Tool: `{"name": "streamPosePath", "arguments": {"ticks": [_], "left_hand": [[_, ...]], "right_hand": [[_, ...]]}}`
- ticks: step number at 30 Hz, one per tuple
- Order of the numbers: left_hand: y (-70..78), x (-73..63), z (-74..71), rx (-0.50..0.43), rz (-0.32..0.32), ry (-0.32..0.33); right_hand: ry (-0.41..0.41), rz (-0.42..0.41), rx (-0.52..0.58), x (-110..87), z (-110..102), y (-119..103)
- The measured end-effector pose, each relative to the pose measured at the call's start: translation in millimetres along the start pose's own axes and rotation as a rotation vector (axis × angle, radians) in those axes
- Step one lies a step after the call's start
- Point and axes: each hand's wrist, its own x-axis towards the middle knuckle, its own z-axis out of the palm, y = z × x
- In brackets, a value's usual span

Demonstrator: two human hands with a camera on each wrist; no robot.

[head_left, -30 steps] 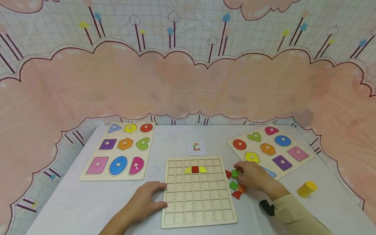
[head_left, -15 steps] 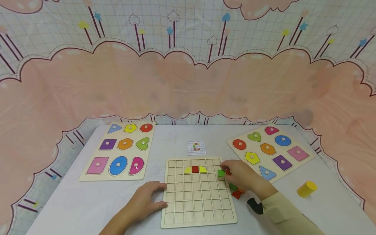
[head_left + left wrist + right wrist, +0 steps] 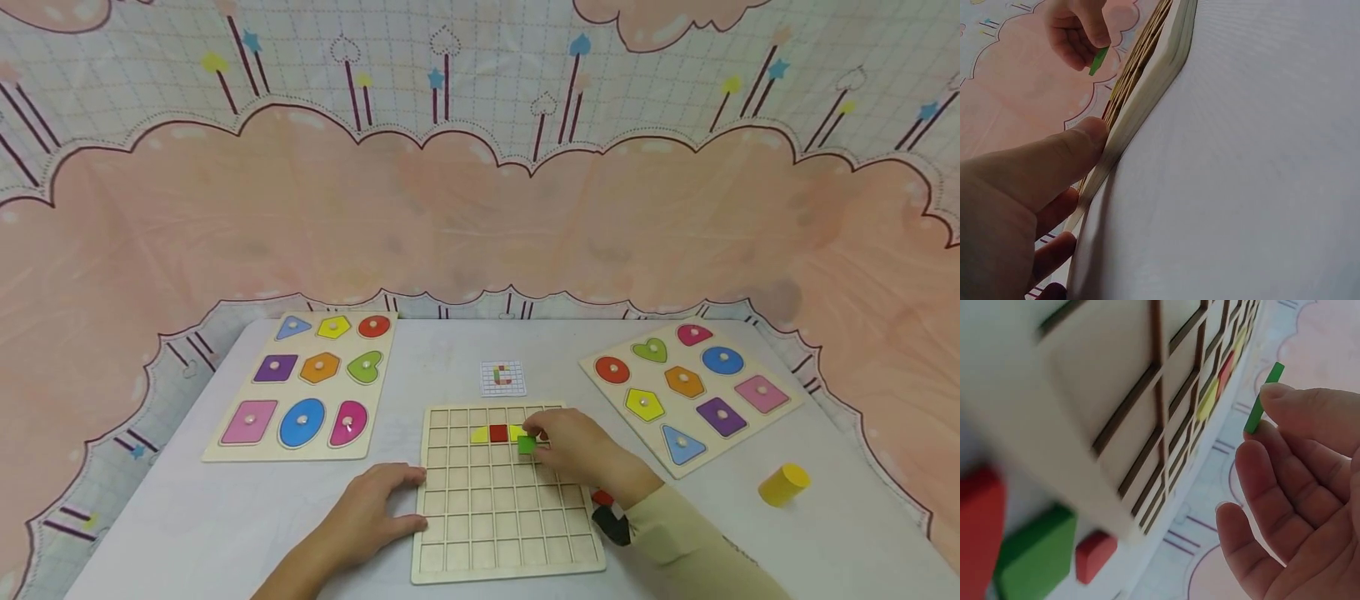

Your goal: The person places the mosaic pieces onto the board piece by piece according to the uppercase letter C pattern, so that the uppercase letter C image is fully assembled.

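Note:
My right hand (image 3: 585,450) pinches a small green square tile (image 3: 527,445) between thumb and fingers, above the upper part of a wooden grid board (image 3: 495,527). The right wrist view shows this green tile (image 3: 1264,397) edge-on, held up off the board. In the second row of the grid lie a red square tile (image 3: 498,432) and, on either side of it, a yellow curved piece (image 3: 478,435) and another yellow piece (image 3: 515,432), partly behind the right fingers. My left hand (image 3: 367,510) touches the board's left edge with its thumb and fingertips spread along it.
Loose red and green pieces (image 3: 1038,556) lie beside the board's right edge, mostly behind my right arm in the head view. A small pattern card (image 3: 502,378) lies beyond the board. Shape puzzles stand left (image 3: 300,387) and right (image 3: 693,392); a yellow cylinder (image 3: 783,485) is far right.
My right hand has picked up the green square tile from the loose pieces and carried it left over the board's upper rows. The left hand has stayed at the board's edge.

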Motion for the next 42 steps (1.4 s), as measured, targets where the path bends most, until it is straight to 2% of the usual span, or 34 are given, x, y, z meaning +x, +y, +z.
{"name": "streamPosePath", "arguments": {"ticks": [8,20,28,35,42], "left_hand": [[-0.8,-1.0,-0.6,-0.001,0.005,0.004],[-1.2,0.5,0.6,0.000,0.010,0.001],[-1.4,0.4,0.9,0.020,0.025,0.007],[-0.2,1.0,0.7,0.003,0.000,-0.005],[-0.8,0.9,0.9,-0.004,0.005,-0.007]], "right_hand": [[-0.016,-0.086,-0.027,12.8,9,-11],[-0.030,-0.150,-0.048,22.1,16,-23],[-0.056,-0.101,-0.034,27.0,21,-27],[-0.063,-0.118,-0.055,30.3,25,-27],[-0.070,-0.136,-0.071,30.7,28,-30]]}}
